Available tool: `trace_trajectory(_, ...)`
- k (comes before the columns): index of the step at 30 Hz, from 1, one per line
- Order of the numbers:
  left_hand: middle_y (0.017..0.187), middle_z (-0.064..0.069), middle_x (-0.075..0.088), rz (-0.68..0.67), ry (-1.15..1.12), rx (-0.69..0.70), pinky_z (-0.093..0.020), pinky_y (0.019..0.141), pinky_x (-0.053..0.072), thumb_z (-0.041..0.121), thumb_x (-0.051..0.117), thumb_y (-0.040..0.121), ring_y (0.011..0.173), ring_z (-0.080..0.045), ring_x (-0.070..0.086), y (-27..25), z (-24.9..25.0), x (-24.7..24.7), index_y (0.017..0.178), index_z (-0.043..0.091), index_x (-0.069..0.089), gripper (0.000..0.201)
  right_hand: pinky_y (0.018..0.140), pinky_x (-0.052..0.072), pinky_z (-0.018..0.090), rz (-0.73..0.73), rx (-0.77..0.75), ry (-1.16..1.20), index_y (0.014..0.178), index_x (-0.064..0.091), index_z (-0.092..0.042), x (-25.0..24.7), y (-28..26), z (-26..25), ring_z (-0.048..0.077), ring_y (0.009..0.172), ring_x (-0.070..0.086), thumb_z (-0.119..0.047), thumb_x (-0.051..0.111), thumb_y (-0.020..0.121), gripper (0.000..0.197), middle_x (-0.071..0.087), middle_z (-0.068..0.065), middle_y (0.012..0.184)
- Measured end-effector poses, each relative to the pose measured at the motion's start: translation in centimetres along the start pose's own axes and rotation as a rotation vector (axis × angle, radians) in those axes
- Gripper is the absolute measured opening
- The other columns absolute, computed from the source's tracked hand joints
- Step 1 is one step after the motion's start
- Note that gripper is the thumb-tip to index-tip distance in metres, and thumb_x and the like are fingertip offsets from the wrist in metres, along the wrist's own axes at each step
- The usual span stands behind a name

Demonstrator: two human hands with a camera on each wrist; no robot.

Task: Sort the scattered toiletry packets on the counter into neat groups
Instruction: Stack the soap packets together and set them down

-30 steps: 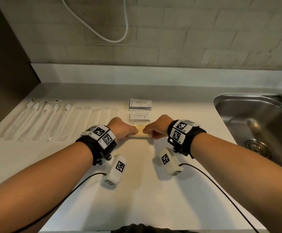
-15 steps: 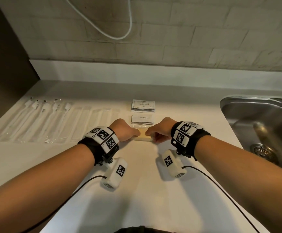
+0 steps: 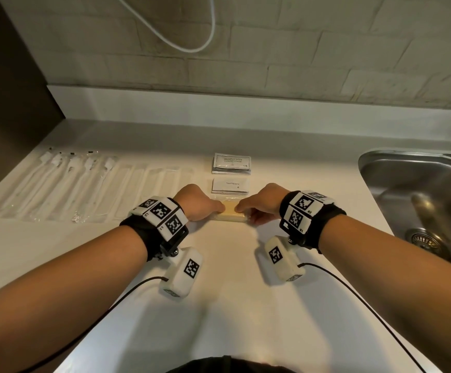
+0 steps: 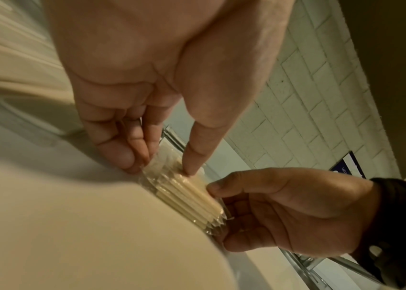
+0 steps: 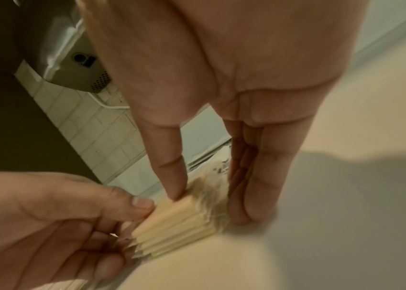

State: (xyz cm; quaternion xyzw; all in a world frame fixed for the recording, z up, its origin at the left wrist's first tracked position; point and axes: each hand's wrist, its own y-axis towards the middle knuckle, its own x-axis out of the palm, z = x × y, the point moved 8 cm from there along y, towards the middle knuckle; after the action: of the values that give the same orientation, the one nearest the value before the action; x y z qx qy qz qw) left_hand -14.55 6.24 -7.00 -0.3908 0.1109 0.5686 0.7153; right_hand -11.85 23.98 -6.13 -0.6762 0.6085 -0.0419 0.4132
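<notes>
A stack of cream-yellow packets in clear wrap point(image 3: 231, 213) lies on the white counter point(image 3: 219, 292), just in front of a pile of toothpaste packets point(image 3: 230, 185) and a pile of shampoo packets point(image 3: 231, 164). My left hand point(image 3: 215, 210) pinches the stack's left end, thumb on top and fingers against the end point(image 4: 164, 166). My right hand point(image 3: 245, 210) pinches the right end the same way point(image 5: 209, 206). The stack point(image 4: 189, 198) point(image 5: 184, 219) rests on the counter between both hands, its edges roughly lined up.
Wrapped toothbrushes point(image 3: 65, 181) and long white sachets point(image 3: 151, 189) lie in a row at the left. A steel sink point(image 3: 420, 189) is sunk into the counter at the right. A tiled wall with a white cable point(image 3: 192, 47) closes the back.
Both hands stay on the ends of the cream stack in the same place. Only the head view has shifted slightly.
</notes>
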Motion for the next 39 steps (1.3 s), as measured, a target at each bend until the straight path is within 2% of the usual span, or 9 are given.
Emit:
trace_trajectory(2,0.088,-0.015,0.074,0.006,-0.007,0.002,-0.038,0.084,0.055,0.035,0.077,0.069,0.072,-0.024,0.062,0.0,-0.1,-0.1,0.086,0.000,0.074,0.039,0.084,0.059,0.036,-0.010,0.006,0.013,0.076,0.070,-0.001,0.0,0.1,0.2,0.024,0.071,0.068,-0.015,0.077,0.076,0.017,0.071,0.016,0.080)
trace_trajectory(7,0.074,-0.009,0.067,-0.003,-0.009,-0.011,-0.033,0.075,0.052,0.031,0.076,0.074,0.065,-0.022,0.058,-0.2,-0.3,-0.3,0.076,0.003,0.071,0.028,0.086,0.058,0.035,-0.034,0.023,0.014,0.087,0.070,0.001,-0.1,-0.4,0.3,0.022,0.071,0.065,-0.017,0.075,0.079,0.021,0.069,0.016,0.080)
trace_trajectory(11,0.077,-0.012,0.067,0.000,-0.014,-0.003,-0.036,0.079,0.054,0.033,0.076,0.073,0.067,-0.025,0.058,-0.3,-0.3,-0.4,0.084,-0.002,0.072,0.037,0.076,0.056,0.026,-0.058,0.046,0.055,0.083,0.066,-0.004,0.0,-1.1,0.3,0.019,0.065,0.060,-0.014,0.074,0.080,0.013,0.065,0.012,0.075)
trace_trajectory(14,0.079,-0.013,0.067,0.000,-0.024,0.007,-0.039,0.085,0.055,0.032,0.075,0.074,0.069,-0.026,0.058,-0.4,-0.2,-0.3,0.086,-0.002,0.071,0.036,0.080,0.056,0.029,-0.021,0.033,0.047,0.087,0.068,-0.001,-0.1,-1.1,0.4,0.019,0.066,0.062,-0.017,0.073,0.080,0.018,0.067,0.013,0.077)
trace_trajectory(18,0.092,-0.020,0.073,0.001,-0.045,0.027,-0.041,0.090,0.056,0.031,0.075,0.073,0.078,-0.029,0.066,-0.8,0.2,-0.1,0.088,-0.002,0.072,0.037,0.084,0.058,0.033,0.052,0.006,-0.001,0.097,0.070,0.003,-0.3,-0.7,0.5,0.019,0.067,0.066,-0.022,0.075,0.079,0.031,0.072,0.014,0.080)
trace_trajectory(26,0.090,-0.020,0.074,-0.025,-0.094,0.023,-0.047,0.089,0.056,0.039,0.072,0.052,0.093,-0.035,0.071,-1.2,0.3,0.1,0.085,-0.002,0.072,0.052,0.081,0.059,0.030,0.101,-0.003,-0.049,0.095,0.072,0.003,-0.5,-0.9,0.4,0.016,0.062,0.066,-0.021,0.072,0.079,0.028,0.073,0.011,0.076)
trace_trajectory(33,0.091,-0.020,0.073,-0.039,-0.103,0.036,-0.046,0.087,0.057,0.039,0.069,0.049,0.093,-0.035,0.071,-1.3,0.4,0.2,0.087,-0.003,0.071,0.057,0.086,0.058,0.035,0.099,-0.002,-0.068,0.095,0.072,0.004,-0.4,-0.9,0.3,0.019,0.068,0.067,-0.020,0.072,0.079,0.029,0.074,0.013,0.081)
trace_trajectory(36,0.092,-0.021,0.073,-0.035,-0.098,0.036,-0.046,0.087,0.057,0.038,0.070,0.049,0.093,-0.035,0.071,-1.3,0.5,0.2,0.088,-0.003,0.071,0.057,0.084,0.058,0.031,0.096,-0.002,-0.082,0.095,0.072,0.002,-0.3,-0.9,0.2,0.017,0.066,0.067,-0.021,0.071,0.081,0.027,0.074,0.012,0.081)
trace_trajectory(39,0.091,-0.020,0.074,-0.026,-0.070,0.044,-0.045,0.088,0.057,0.037,0.069,0.053,0.081,-0.030,0.070,-1.2,0.5,0.2,0.086,-0.004,0.072,0.052,0.086,0.057,0.031,0.100,-0.004,-0.087,0.092,0.071,0.001,-0.4,-1.0,0.2,0.017,0.067,0.065,-0.021,0.070,0.082,0.024,0.072,0.011,0.079)
